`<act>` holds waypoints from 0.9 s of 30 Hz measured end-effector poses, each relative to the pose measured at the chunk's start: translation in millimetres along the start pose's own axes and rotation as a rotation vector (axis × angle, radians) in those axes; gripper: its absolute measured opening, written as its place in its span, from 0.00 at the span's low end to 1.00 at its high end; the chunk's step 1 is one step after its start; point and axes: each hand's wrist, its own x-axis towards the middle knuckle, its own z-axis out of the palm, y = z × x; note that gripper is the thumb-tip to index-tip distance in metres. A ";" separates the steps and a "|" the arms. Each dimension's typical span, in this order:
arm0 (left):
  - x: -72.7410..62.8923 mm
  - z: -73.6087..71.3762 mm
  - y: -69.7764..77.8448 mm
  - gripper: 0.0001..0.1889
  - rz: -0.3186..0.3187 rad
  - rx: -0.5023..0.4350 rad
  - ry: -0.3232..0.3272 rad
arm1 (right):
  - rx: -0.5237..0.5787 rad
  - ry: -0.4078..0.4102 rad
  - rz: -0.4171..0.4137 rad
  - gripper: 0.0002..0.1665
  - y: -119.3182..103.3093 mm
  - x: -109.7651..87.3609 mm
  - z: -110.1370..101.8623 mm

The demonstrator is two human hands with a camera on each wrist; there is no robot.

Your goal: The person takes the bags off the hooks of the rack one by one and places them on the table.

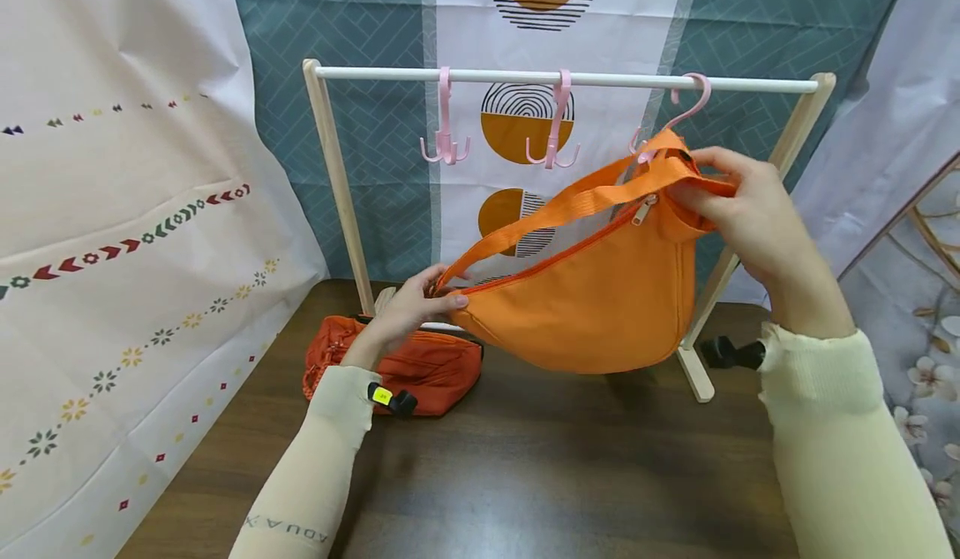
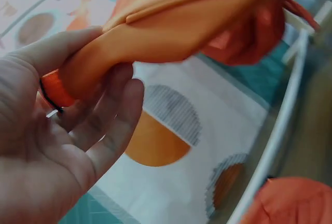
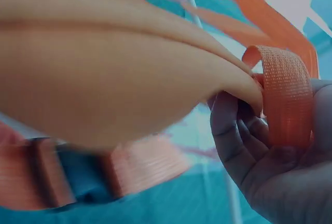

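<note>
An orange sling bag (image 1: 577,301) is held up in front of the rack in the head view, its zipper edge upward and its strap (image 1: 555,209) running above it. My left hand (image 1: 405,309) pinches the narrow left end between thumb and fingers. At the upper right end, my right hand (image 1: 750,205) grips the bag and its strap webbing; the right wrist view shows a webbing loop (image 3: 288,94) at the fingers. Behind the strap's top is a pink hook (image 1: 693,101); I cannot tell whether the strap hangs on it. A dark buckle (image 3: 85,175) shows below the bag.
A white rail (image 1: 495,75) with wooden legs spans the back. Two more pink hooks, a left one (image 1: 446,126) and a middle one (image 1: 557,126), hang from it. A red-orange bag (image 1: 427,371) lies on the brown table (image 1: 555,476) behind my left forearm.
</note>
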 end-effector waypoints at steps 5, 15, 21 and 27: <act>-4.9 -11.1 9.0 0.22 0.019 -0.047 0.056 | 0.353 0.053 -0.024 0.13 44.2 -36.1 6.4; -4.2 -12.3 16.6 0.15 0.009 0.031 0.002 | 0.576 0.020 0.005 0.14 110.1 -72.4 13.7; -3.3 -2.8 6.1 0.17 -0.005 0.084 -0.038 | 0.583 -0.102 0.062 0.20 141.4 -86.4 2.9; -1.5 6.0 -17.3 0.16 -0.057 0.085 -0.109 | 0.521 -0.348 0.063 0.26 174.7 -97.4 -16.2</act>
